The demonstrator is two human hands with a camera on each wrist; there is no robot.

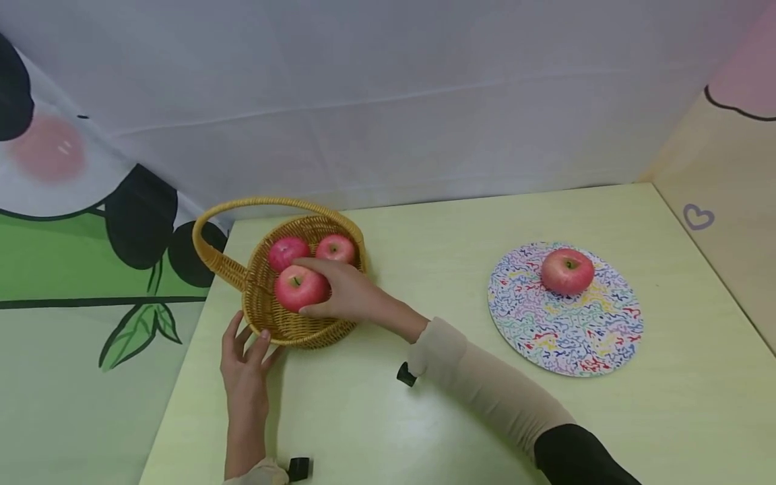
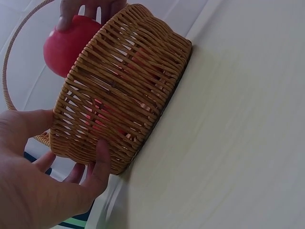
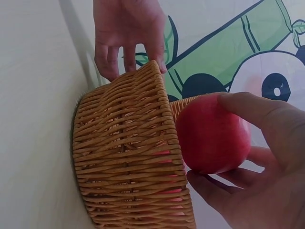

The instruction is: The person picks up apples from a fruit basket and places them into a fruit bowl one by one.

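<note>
Spreading beneath everything is a pale surface [image 1: 424, 263]. On it stands a wicker basket [image 1: 303, 328] with a tall arched handle, and well apart, on the right, lies a round patterned board [image 1: 539, 340]. The left hand [image 1: 245, 360] steadies the basket, its grip narrowed, thumb at the rim and fingers against the outer wall. The right hand [image 1: 342, 289] has its grip spread apple-wide, thumb and fingers clasping a red apple [image 1: 298, 288] at the basket's mouth. A darker apple [image 1: 287, 253] and a paler apple [image 1: 335, 248] lie inside; a lone apple [image 1: 567, 271] sits on the board.
</note>
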